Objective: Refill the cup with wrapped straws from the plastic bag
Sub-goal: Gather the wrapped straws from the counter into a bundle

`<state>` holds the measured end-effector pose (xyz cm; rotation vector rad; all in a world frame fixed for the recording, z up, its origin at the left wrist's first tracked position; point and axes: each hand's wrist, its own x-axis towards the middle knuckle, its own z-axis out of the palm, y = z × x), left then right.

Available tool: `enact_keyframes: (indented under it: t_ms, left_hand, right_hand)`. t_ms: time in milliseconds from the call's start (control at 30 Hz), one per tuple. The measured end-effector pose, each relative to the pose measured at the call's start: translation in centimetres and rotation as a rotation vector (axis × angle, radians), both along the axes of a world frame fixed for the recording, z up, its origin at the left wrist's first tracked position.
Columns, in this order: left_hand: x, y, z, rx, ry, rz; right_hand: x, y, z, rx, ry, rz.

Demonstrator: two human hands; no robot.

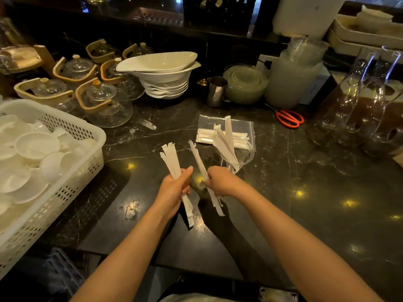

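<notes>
My left hand (174, 189) grips a bundle of paper-wrapped straws (171, 159) around its middle, ends sticking out above and below the fist. My right hand (220, 182) holds a single wrapped straw (197, 156), tilted up to the left. Just right of that hand stands a clear plastic cup (245, 152) with several wrapped straws (225, 140) leaning in it. Behind the cup a clear plastic bag (239, 127) lies flat on the dark counter, more white straws showing inside at its left end.
A white basket (72, 171) of white lids fills the left edge. Glass teapots (104, 105), stacked white bowls (163, 75) and a steel pitcher (216, 91) line the back. Red scissors (289, 118) and glass carafes (359, 114) sit at the right.
</notes>
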<state>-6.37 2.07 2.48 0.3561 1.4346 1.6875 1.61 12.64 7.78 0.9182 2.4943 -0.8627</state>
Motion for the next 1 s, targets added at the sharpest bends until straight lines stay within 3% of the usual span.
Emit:
enact_keyframes:
  t_ms: [167,400,700,833,1000]
  left_hand:
    - [0.5,0.7,1.2,0.125,-0.097,-0.071]
    - [1.3,1.9,2.0,0.029,-0.076,-0.054]
    - [2.6,3.2,2.1,0.027,-0.056,-0.071]
    - [3.9,4.2,2.3,0.037,0.039,-0.155]
    - [5.6,4.5,3.2,0.049,0.261,-0.287]
  right_hand:
    - [1.0,-0.7,3.1,-0.135,0.092,0.039]
    - [1.9,-1.7,3.7,-0.106,0.091,0.097]
    - [3.8,-0.2,2.4,-0.168,0.209,-0.070]
    - [6.2,1.9,3.6,-0.158,0.373,-0.187]
    - [7.2,2.4,5.2,-0.332,0.561,-0.207]
